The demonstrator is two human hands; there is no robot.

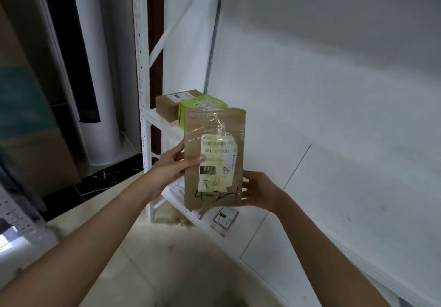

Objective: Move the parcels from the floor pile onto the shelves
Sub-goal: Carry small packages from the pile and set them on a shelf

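White metal shelf unit (152, 211), perforated upright (143, 92) at its front corner. Upper board (158, 122) just right of the upright carries a brown box (167, 107) touching a green box (202, 105), the green one farther from the upright. Lower board (248, 230) carries a small flat parcel (225, 217), well right of the upright.

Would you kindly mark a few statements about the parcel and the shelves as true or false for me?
1. Both the left hand and the right hand hold the brown parcel. True.
2. Its label faces away from the camera. False: it faces the camera.
3. A green box sits beside a brown box on a shelf. True.
4. The brown parcel lies on a shelf. False: the hands hold it up, off the shelves.
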